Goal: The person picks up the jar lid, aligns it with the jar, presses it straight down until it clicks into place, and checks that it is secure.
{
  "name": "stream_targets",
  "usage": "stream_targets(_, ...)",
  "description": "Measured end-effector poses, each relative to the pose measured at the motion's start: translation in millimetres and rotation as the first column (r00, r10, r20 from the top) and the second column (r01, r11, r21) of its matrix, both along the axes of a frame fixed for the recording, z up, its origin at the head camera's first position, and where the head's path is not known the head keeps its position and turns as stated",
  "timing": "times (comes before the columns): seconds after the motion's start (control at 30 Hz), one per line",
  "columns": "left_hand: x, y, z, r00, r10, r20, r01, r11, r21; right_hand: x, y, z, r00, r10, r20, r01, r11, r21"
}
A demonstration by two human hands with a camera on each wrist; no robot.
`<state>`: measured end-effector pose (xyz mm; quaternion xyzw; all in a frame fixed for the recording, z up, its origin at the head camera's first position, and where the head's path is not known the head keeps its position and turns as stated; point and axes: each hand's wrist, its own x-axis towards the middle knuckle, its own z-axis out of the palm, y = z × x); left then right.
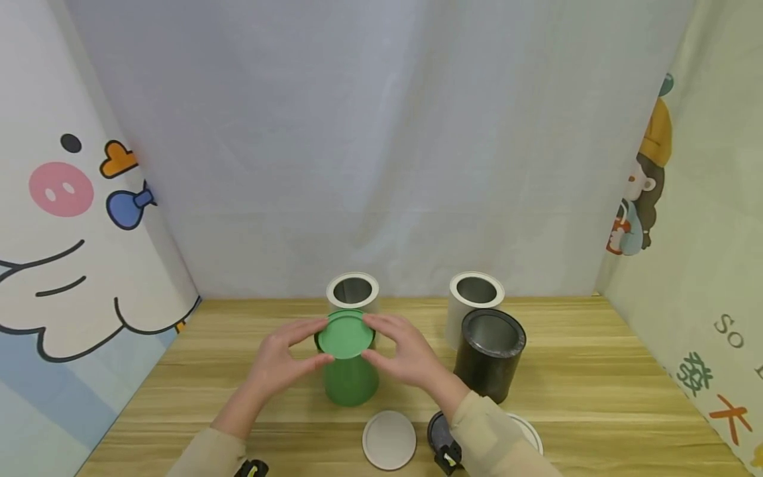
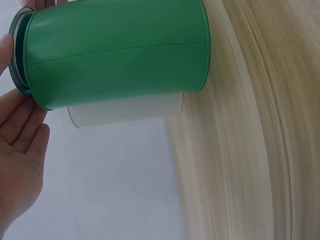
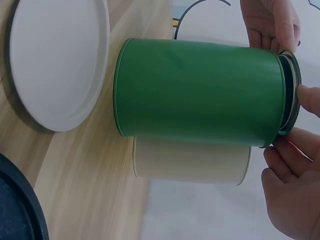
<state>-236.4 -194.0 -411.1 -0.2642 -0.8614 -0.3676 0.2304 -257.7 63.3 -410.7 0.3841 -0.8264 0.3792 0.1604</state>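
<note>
A green canister stands upright on the wooden table. Its round green lid sits at the mouth, and a narrow dark gap shows between lid and body in both wrist views. My left hand holds the lid's rim from the left, thumb toward me and fingers on the far side. On the opposite side, my right hand grips the same rim in a like way. In the right wrist view, the canister appears sideways, with fingers of both hands around the lid's edge.
Behind the green canister stands a white canister without a lid. To the right are another open white canister and an open black one. Nearer lie a white lid, a black lid and a white disc, partly behind my right sleeve.
</note>
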Motion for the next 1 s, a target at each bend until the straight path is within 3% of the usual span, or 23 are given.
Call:
stream_targets(0.33,-7.7,-3.3,5.3,0.998,0.005,0.064,-0.005,1.0,-0.008,-6.1,-4.7,5.8,1.0,-0.02,0.022,0.019,0.999,0.027)
stream_targets(0.6,-14.4,-5.4,4.7,0.998,-0.003,0.064,0.005,0.999,-0.04,-8.4,-6.2,6.5,0.999,-0.032,0.038,0.03,0.997,0.065)
stream_targets(1.0,-16.4,-5.5,6.6,0.993,0.017,0.119,-0.008,0.997,-0.071,-10.1,-5.9,7.1,0.999,-0.033,0.031,0.03,0.995,0.094)
